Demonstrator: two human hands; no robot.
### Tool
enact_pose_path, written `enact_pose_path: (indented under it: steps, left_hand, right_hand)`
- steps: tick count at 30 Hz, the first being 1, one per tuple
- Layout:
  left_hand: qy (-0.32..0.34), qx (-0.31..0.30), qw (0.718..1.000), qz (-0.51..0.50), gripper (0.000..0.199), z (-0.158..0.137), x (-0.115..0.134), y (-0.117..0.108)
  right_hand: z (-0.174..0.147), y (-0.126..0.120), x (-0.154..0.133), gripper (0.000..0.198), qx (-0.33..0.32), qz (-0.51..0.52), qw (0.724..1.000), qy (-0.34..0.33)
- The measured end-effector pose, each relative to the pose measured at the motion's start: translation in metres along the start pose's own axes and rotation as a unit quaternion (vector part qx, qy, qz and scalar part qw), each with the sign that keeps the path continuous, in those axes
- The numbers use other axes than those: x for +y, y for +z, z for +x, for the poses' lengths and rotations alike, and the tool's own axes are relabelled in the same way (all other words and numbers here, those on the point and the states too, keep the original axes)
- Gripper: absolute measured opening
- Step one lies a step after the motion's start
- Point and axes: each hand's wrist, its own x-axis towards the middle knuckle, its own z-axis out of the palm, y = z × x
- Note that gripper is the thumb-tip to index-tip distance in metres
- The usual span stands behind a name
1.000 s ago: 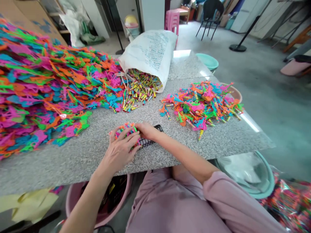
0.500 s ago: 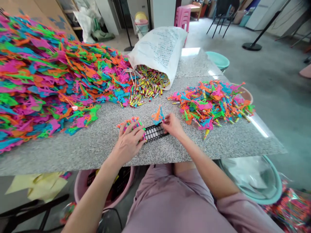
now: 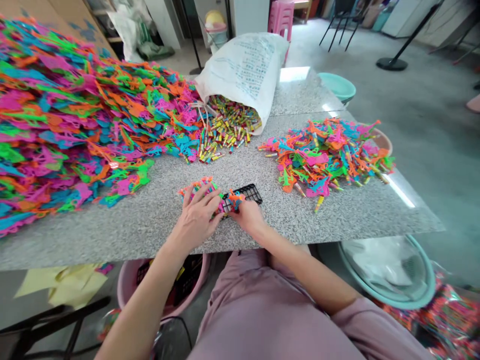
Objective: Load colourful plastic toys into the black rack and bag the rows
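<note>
A small black plastic lattice basket (image 3: 254, 193) lies on the granite table in front of me. Brightly coloured plastic pieces (image 3: 204, 183) are packed in its left part. My left hand (image 3: 199, 212) lies over these pieces, fingers stretched and apart, thumb toward the near edge. Over the basket's middle, my right hand (image 3: 248, 216) is closed on orange and blue plastic pieces (image 3: 235, 198), pinched between thumb and fingers. Their exact shape is partly hidden by the hand. The basket's right end shows its bare grid.
A huge heap of coloured plastic pieces (image 3: 82, 130) covers the left side. A white sack (image 3: 242, 67) spills small yellow-and-red tubes (image 3: 228, 125) behind the basket. At right lies a pile of plastic pieces with tubes (image 3: 326, 160). Below the table stand a pink tub (image 3: 123, 290) and a teal basin (image 3: 427, 287).
My right hand has moved left along the basket with the orange and blue pieces, from its right end to beside my left hand. The left hand stays nearly in place.
</note>
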Motion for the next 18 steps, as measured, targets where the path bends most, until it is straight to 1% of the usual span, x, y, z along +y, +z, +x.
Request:
enact_pose_path:
  steps: [3, 6, 9, 11, 13, 15, 17, 18]
  left_hand:
    - [-0.008, 0.002, 1.0, -0.005, 0.025, 0.001, 0.0, 0.001]
    - [-0.015, 0.015, 1.0, 0.002, 0.029, 0.003, 0.001, 0.005]
    - [-0.027, 0.034, 0.999, -0.003, 0.043, 0.003, 0.003, 0.009]
    - [-0.038, 0.048, 0.998, -0.008, 0.053, 0.004, 0.005, 0.009]
    - [-0.033, 0.05, 0.998, -0.004, 0.059, 0.004, 0.006, 0.007]
    - [-0.014, 0.039, 0.999, 0.014, 0.056, 0.005, 0.005, 0.005]
    - [0.004, 0.029, 0.999, 0.032, 0.043, 0.005, 0.003, 0.003]
    - [0.008, 0.03, 0.999, 0.038, 0.036, 0.006, 0.002, 0.003]
  right_hand:
    - [-0.003, -0.003, -0.01, 0.029, -0.005, -0.033, 0.999, -0.038]
    - [-0.003, -0.008, -0.018, 0.023, -0.015, -0.06, 0.996, -0.063]
    - [0.002, -0.014, -0.025, 0.018, -0.028, -0.07, 0.994, -0.073]
    - [0.005, -0.015, -0.029, 0.019, -0.031, -0.071, 0.994, -0.082]
    - [0.006, -0.013, -0.033, 0.021, -0.029, -0.073, 0.992, -0.096]
    - [0.004, -0.01, -0.034, 0.022, -0.027, -0.076, 0.99, -0.117]
    - [-0.001, -0.011, -0.026, 0.022, -0.027, -0.071, 0.986, -0.147]
    - [-0.004, -0.016, -0.016, 0.022, -0.023, -0.065, 0.985, -0.159]
